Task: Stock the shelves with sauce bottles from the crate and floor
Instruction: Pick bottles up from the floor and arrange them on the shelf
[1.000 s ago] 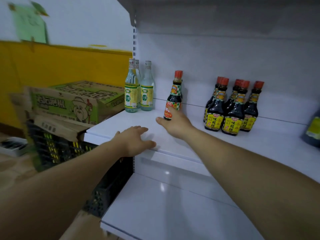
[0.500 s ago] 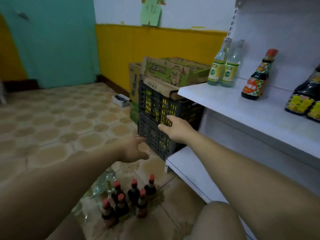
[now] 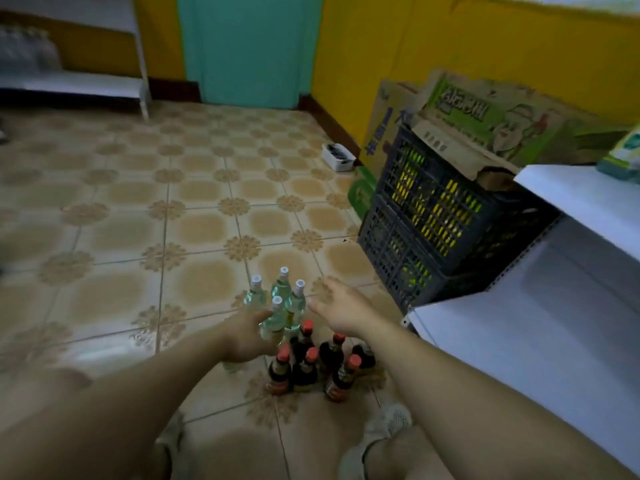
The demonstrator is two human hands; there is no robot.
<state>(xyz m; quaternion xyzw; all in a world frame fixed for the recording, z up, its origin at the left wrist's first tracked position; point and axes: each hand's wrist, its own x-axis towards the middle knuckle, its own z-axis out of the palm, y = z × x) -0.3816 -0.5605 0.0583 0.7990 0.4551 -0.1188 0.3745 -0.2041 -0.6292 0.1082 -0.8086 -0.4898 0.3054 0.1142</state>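
L hand (image 3: 247,336) by a clear bottle (image 3: 273,318), can't tell if it grips. R hand (image 3: 341,310) spread flat, dark sauce bottles (image 3: 306,367) at its 6 o'clock.

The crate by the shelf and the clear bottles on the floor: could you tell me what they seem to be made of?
The crate looks like dark moulded plastic, matte: its walls are a regular open lattice. The clear bottles look like glass, perhaps clear plastic: see-through, greenish, glossy, with pale caps; the blur leaves it open.
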